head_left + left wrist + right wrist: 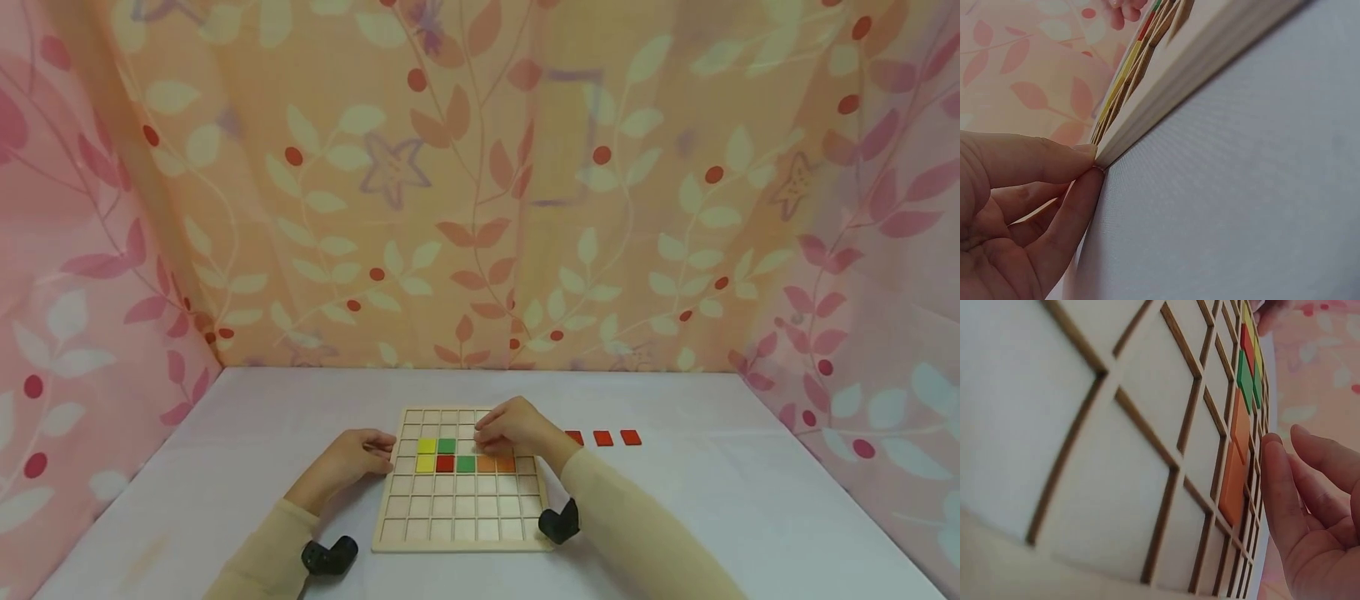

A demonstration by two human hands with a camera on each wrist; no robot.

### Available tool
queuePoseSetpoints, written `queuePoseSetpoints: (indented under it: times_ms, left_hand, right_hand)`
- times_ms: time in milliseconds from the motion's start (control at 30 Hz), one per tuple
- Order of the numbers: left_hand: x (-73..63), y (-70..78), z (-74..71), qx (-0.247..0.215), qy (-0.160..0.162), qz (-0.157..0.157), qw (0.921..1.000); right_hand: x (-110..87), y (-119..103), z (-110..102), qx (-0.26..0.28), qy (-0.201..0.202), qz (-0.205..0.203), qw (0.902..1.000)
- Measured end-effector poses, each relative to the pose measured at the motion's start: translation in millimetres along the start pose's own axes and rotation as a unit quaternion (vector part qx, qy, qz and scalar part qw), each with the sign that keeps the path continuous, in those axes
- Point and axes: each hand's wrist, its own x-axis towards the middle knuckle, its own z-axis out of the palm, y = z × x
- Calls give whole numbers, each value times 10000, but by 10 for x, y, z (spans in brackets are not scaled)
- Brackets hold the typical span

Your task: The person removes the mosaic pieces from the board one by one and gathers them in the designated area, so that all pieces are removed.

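Note:
A pale wooden grid board (pixel 465 507) lies on the table, with square cells marked by raised strips. My left hand (pixel 360 454) is at its left side, and in the left wrist view the thumb and a finger pinch the board's edge (pixel 1166 94). Over the upper right part of the board is my right hand (pixel 513 427), fingers loosely bent, with no tile visible between them. Just in front of it sit two orange tiles (pixel 1230 481). Farther left in the cells are green tiles (pixel 466 463), a red tile (pixel 445 463) and two yellow tiles (pixel 427 446).
Three loose red tiles (pixel 603 437) lie in a row on the white tabletop (pixel 675 500), right of the board; the right forearm partly covers the nearest. Black devices (pixel 330 556) are strapped at both wrists. Floral curtains (pixel 480 208) enclose the table's back and sides.

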Motion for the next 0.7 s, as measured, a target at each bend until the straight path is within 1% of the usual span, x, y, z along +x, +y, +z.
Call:
queuePoseSetpoints:
  times_ms: [233, 367, 500, 600, 700]
  left_hand:
    - [-6, 9, -2, -50, 16, 43, 10000]
    - [-7, 19, -6, -75, 29, 50, 10000]
    - [-7, 16, -6, -90, 30, 25, 10000]
    - [-7, 10, -2, -95, 15, 1, 10000]
    - [-5, 8, -1, -101, 2, 11, 9999]
  right_hand:
    - [40, -25, 125, 69, -98, 188, 9998]
    - [51, -55, 175, 97, -212, 123, 9997]
    - [58, -76, 210, 263, -318, 121, 9991]
    - [71, -82, 222, 402, -335, 221, 9984]
    - [79, -85, 229, 392, -294, 225, 9985]
